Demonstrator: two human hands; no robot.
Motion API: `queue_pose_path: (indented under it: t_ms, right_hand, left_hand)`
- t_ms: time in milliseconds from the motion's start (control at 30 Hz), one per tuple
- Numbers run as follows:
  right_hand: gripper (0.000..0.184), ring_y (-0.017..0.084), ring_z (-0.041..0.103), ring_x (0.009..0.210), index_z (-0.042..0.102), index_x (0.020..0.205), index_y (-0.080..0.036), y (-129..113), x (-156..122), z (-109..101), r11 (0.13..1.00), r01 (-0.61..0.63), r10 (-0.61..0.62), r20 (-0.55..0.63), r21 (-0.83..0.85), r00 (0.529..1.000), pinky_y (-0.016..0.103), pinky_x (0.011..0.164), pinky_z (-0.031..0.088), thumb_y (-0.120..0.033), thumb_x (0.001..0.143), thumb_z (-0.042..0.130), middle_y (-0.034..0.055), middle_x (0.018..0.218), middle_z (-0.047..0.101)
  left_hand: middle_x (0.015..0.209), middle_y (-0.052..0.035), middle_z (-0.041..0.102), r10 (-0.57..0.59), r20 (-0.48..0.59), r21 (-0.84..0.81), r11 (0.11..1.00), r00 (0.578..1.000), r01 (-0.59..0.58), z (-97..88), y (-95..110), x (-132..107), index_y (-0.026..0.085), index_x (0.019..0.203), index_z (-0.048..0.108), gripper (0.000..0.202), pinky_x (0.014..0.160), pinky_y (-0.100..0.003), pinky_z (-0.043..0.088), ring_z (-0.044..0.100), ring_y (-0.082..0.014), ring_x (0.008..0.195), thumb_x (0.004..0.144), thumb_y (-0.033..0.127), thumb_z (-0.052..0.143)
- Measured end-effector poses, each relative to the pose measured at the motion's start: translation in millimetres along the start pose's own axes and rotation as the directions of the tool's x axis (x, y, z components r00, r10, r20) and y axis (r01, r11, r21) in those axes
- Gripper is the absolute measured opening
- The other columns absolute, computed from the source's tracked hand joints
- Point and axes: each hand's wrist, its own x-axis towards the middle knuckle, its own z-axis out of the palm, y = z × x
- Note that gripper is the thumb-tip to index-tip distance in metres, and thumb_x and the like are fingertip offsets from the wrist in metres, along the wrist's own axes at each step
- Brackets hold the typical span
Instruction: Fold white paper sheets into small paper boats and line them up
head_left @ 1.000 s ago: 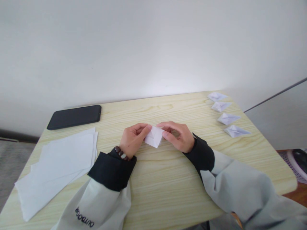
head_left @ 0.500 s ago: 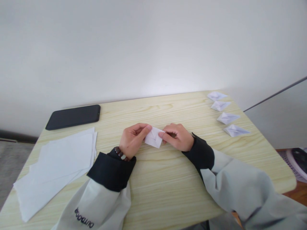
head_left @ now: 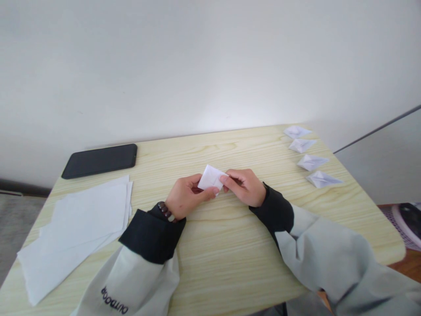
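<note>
A small folded white paper (head_left: 210, 176) is held between my two hands just above the middle of the table. My left hand (head_left: 186, 195) grips its lower left side, the thumb lying along the near edge and the fingers behind. On the other side, my right hand (head_left: 246, 186) pinches the right corner between thumb and forefinger. Creases show on the paper's face; its underside is hidden. A beaded bracelet (head_left: 166, 211) circles my left wrist.
A stack of white paper sheets (head_left: 88, 215) lies at the left, with a black phone (head_left: 99, 161) behind it. Several folded paper boats (head_left: 312, 162) stand in a row at the right on the wood-grain table (head_left: 230, 263). A basket (head_left: 399, 226) stands beyond the right edge.
My left thumb has shifted from the paper's upper left corner down to its near edge. The paper's upper left now shows more, tilted slightly. My right hand keeps its pinch.
</note>
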Motion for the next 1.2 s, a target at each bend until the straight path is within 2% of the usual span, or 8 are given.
queue_pose_path:
  t_ms: [167,400,533,667,867,1067,1200]
  right_hand:
    - [0.036,0.007,0.038,0.048,0.046,0.057,-0.017,-1.2,0.8,0.2,0.995,0.058,-0.058,0.0,-0.08,0.998,0.021,0.048,0.029,-0.03,0.09,0.043,-0.0038,0.051,0.042]
    - [0.035,0.008,0.036,0.05,0.04,0.057,-0.018,0.3,2.0,0.4,0.99,0.103,-0.101,0.028,-0.101,0.995,0.022,0.05,0.028,-0.027,0.09,0.041,-0.0041,0.053,0.038]
    - [0.029,0.008,0.037,0.052,0.043,0.061,-0.018,1.1,1.3,0.7,0.992,0.114,-0.114,0.01,-0.052,0.993,0.021,0.051,0.029,-0.026,0.089,0.043,-0.0037,0.056,0.04]
    - [0.028,0.008,0.038,0.053,0.045,0.062,-0.017,2.1,1.3,0.7,0.99,0.129,-0.13,-0.009,-0.063,0.991,0.021,0.053,0.03,-0.024,0.09,0.043,-0.0034,0.057,0.041]
    - [0.028,0.008,0.04,0.055,0.049,0.067,-0.017,3.3,1.0,1.0,0.986,0.141,-0.143,-0.014,-0.092,0.99,0.022,0.054,0.032,-0.026,0.092,0.041,-0.0025,0.06,0.045]
    - [0.029,0.009,0.039,0.054,0.046,0.064,-0.017,3.3,1.4,1.5,0.982,0.152,-0.154,-0.011,-0.11,0.988,0.022,0.054,0.031,-0.026,0.092,0.041,-0.0027,0.059,0.043]
    - [0.029,0.008,0.038,0.054,0.045,0.064,-0.018,2.7,1.6,1.0,0.985,0.144,-0.145,-0.006,-0.099,0.989,0.022,0.053,0.031,-0.025,0.091,0.042,-0.0031,0.058,0.042]
  left_hand:
    - [0.066,-0.0018,0.067,-0.012,-0.016,0.035,0.999,1.0,0.012,-0.2,1.4,-0.1,0.014,0.076,0.066,0.032,0.058,-0.024,0.048,0.06,-0.0144,0.06,0.066,0.043,0.07]
    - [0.066,-0.0013,0.065,0.001,-0.003,0.122,0.992,1.0,-0.001,-2.1,-0.6,0.2,0.013,0.08,0.065,0.033,0.054,-0.024,0.044,0.057,-0.0145,0.059,0.067,0.045,0.067]
    - [0.069,-0.0004,0.065,0.006,0.066,0.13,0.991,0.998,-0.014,-2.1,-0.1,-0.4,0.014,0.083,0.066,0.034,0.056,-0.024,0.045,0.057,-0.0147,0.061,0.068,0.045,0.066]
    - [0.071,-0.002,0.067,0.005,0.103,0.142,0.99,0.995,-0.02,-2.1,2.3,-1.4,0.015,0.079,0.067,0.036,0.058,-0.024,0.047,0.058,-0.0158,0.063,0.072,0.049,0.061]
    - [0.067,-0.0046,0.068,0.037,0.099,0.146,0.988,0.994,-0.051,-5.5,1.6,-1.3,0.016,0.073,0.069,0.047,0.06,-0.026,0.048,0.058,-0.0168,0.061,0.078,0.058,0.049]
    - [0.068,-0.0048,0.069,0.056,0.086,0.185,0.98,0.995,-0.071,-5.6,-3.0,0.1,0.016,0.074,0.07,0.045,0.059,-0.025,0.049,0.06,-0.0165,0.06,0.081,0.055,0.048]
    - [0.068,-0.0053,0.07,0.076,0.073,0.154,0.984,0.994,-0.087,-4.7,-1.3,-0.7,0.015,0.073,0.07,0.047,0.059,-0.025,0.049,0.061,-0.0162,0.06,0.083,0.054,0.045]
